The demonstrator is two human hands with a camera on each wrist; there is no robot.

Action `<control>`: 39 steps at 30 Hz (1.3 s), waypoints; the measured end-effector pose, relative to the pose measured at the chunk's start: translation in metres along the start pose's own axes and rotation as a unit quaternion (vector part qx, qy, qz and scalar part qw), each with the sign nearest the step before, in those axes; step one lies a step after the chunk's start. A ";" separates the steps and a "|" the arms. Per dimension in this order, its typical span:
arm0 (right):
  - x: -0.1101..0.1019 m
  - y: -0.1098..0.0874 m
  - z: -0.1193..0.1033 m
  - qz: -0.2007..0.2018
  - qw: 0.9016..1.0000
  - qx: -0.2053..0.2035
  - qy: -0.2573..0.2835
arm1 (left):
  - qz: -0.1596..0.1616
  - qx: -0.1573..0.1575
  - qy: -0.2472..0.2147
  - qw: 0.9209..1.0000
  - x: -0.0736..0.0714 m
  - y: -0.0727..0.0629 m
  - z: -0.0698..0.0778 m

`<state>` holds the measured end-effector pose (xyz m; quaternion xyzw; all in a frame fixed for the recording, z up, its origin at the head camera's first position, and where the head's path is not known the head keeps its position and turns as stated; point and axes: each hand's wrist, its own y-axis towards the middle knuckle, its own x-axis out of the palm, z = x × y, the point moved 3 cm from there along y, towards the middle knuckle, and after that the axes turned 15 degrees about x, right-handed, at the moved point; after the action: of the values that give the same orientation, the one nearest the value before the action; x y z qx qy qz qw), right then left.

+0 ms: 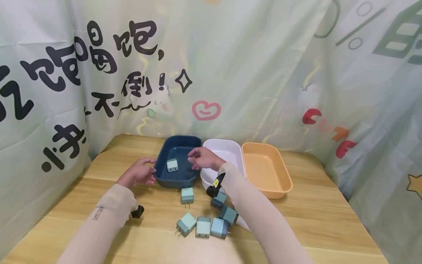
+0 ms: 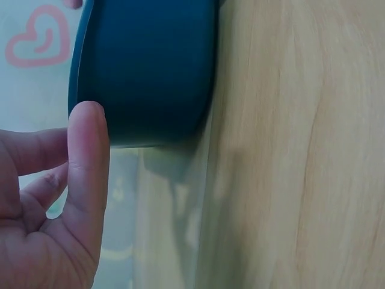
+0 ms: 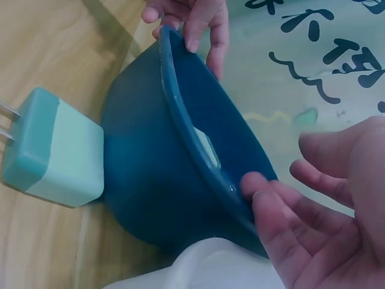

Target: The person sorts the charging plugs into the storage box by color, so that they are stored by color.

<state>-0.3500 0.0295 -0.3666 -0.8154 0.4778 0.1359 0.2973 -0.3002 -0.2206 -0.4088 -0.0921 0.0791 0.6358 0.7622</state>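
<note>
My left hand (image 1: 140, 172) pinches the left rim of a dark blue tray (image 1: 176, 182), its thumb (image 2: 88, 156) against the outer wall. Inside the tray lies a pale green plug adapter (image 1: 172, 165). My right hand (image 1: 207, 158) reaches over the tray's right side from the right, fingers loosely bent and nothing between them. In the right wrist view its fingertips (image 3: 264, 201) overlap the tray rim, with the thumb apart. A two-tone green adapter (image 3: 60, 150) lies just in front of the tray, prongs pointing away from it.
A white tray (image 1: 230, 145) and an orange tray (image 1: 286, 179) stand in a row to the right of the blue one. Several more adapters (image 1: 203, 227) lie loose on the wooden table (image 1: 158, 238), some partly behind my right forearm. A printed curtain (image 1: 250, 73) hangs behind.
</note>
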 end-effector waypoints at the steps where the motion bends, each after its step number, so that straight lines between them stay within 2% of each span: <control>1: 0.000 -0.003 0.000 -0.002 1.000 -0.001 0.004 | -0.002 0.002 0.002 1.000 0.000 -0.001 0.000; 9: -0.004 -0.020 0.000 -0.024 0.999 0.009 0.039 | -0.004 0.002 0.009 1.000 0.005 -0.003 0.004; 21: -0.007 -0.044 0.008 -0.045 0.999 0.008 0.030 | -0.006 0.004 0.006 1.000 0.005 -0.002 0.001; 31: -0.008 -0.062 0.020 -0.054 0.998 0.004 0.033 | 0.000 -0.012 0.004 1.000 0.005 -0.002 0.002; 39: -0.003 -0.072 0.033 -0.077 0.996 -0.014 0.030 | 0.001 -0.015 0.000 1.000 0.006 -0.002 0.002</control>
<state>-0.2878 0.0784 -0.3658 -0.8575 0.4205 0.0943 0.2809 -0.2974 -0.2145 -0.4085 -0.1030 0.0696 0.6379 0.7600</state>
